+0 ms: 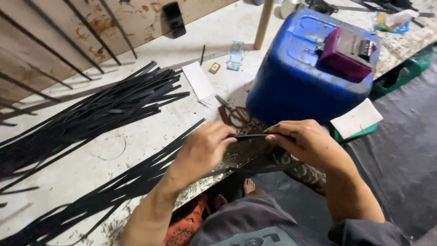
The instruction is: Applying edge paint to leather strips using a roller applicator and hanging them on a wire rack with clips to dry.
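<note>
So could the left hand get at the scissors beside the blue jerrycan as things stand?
Probably yes. The scissors lie in the open on the table just beyond the left hand, nothing over them. But both hands pinch a black strip, the right hand too, so it would have to let go.

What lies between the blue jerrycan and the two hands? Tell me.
In the head view, scissors with brownish handles lie on the worktable, between the blue jerrycan and the left hand; the right hand is beside.
</note>
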